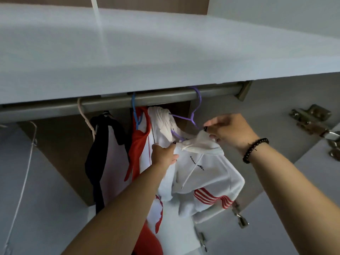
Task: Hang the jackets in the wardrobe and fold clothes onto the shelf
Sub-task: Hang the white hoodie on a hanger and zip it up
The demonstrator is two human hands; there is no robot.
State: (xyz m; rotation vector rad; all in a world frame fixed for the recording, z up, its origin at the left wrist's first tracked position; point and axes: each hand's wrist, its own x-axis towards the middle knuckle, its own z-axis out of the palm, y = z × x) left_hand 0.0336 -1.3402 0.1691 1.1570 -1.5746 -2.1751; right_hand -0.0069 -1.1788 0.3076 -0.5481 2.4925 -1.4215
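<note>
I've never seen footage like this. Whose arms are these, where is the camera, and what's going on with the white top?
No machine here: a person wears a camera on the head, so you look forward along both arms into a wardrobe. A metal rail runs under a shelf. On it hang a dark jacket, a red and white jacket and a purple hanger carrying a white hoodie. The left hand grips the hoodie's fabric; the right hand pinches it near the hanger's end.

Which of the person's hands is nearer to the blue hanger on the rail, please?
Left. The left hand grips the white hoodie just below-right of the blue hanger; the right hand is farther right, by the purple hanger.
</note>
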